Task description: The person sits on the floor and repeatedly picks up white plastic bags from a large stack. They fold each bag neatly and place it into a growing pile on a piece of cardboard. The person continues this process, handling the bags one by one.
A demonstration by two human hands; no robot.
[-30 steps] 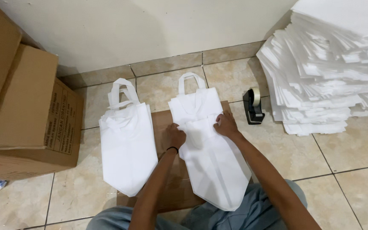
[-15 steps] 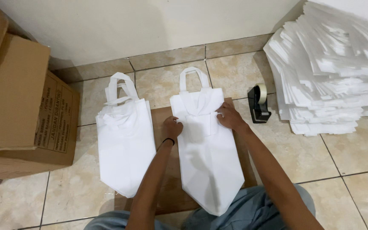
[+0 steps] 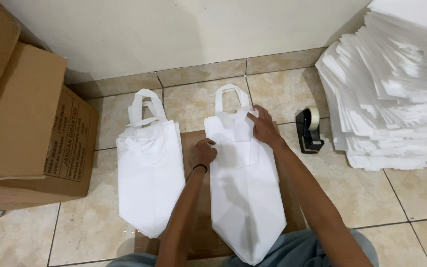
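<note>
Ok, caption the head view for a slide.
Both hands, left and right, press a white bag flat on cardboard.
</note>
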